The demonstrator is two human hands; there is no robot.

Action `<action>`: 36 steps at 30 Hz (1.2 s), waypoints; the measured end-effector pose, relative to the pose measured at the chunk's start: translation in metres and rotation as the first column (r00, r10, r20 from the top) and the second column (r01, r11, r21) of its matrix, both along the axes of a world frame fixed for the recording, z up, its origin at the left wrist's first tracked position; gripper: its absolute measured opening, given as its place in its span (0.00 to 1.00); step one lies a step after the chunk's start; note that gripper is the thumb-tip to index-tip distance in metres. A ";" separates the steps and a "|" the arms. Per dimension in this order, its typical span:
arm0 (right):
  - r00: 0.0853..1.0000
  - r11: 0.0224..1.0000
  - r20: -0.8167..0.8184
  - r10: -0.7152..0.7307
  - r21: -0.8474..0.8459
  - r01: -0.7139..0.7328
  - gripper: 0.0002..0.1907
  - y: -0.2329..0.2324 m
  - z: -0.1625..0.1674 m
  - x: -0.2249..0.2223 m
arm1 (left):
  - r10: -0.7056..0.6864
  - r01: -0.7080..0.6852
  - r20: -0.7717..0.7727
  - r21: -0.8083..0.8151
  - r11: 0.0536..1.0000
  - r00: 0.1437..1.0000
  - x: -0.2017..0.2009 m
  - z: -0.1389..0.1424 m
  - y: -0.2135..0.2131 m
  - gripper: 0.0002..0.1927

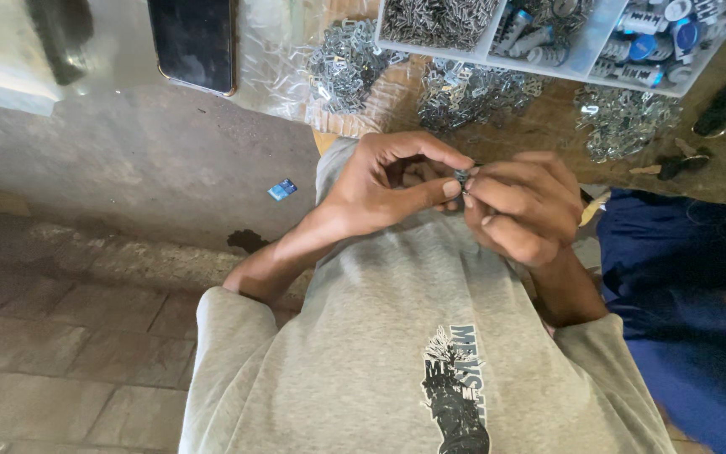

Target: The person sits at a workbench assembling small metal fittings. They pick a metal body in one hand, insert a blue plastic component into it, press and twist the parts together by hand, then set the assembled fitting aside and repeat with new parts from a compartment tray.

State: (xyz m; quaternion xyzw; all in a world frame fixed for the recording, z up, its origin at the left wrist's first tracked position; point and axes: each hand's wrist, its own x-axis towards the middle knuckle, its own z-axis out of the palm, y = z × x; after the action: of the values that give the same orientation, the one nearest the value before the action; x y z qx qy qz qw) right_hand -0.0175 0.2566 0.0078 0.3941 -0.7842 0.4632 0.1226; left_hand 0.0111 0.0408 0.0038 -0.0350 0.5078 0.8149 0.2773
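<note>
My left hand (388, 185) and my right hand (523, 206) meet in front of my chest, over my grey shirt. Both pinch one small dark metal part (462, 177) between their fingertips. The part is mostly hidden by the fingers, so its shape is unclear. Beyond the hands, heaps of small shiny metal clips (346, 67) lie on a brown table (548, 126).
A white divided tray (581, 50) at the table's far side holds metal pieces and blue-and-silver cylinders. A dark phone (193, 42) lies at the upper left. A person in blue clothing (682, 277) sits close on my right. Stone floor and a small blue scrap (282, 189) lie to the left.
</note>
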 end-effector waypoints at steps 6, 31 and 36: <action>0.919 0.962 0.378 0.109 0.194 -0.193 0.09 0.026 0.003 -0.002 | -0.129 0.077 -0.189 -0.261 0.962 0.974 -0.006 0.000 -0.003 0.11; 0.970 0.990 0.243 0.001 -0.134 0.033 0.15 -0.009 -0.006 0.003 | 0.062 -0.063 -0.017 -0.073 0.995 0.998 0.007 -0.006 -0.003 0.11; 0.918 0.982 0.373 0.136 0.071 -0.175 0.12 0.011 -0.003 -0.003 | -0.120 0.085 -0.152 -0.217 0.972 0.981 0.002 -0.008 -0.012 0.10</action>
State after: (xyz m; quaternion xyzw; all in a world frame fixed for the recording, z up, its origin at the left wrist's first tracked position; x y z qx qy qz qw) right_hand -0.0209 0.2681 0.0045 0.3675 -0.7822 0.4960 -0.0837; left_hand 0.0131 0.0285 -0.0042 0.0295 0.6130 0.7415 0.2712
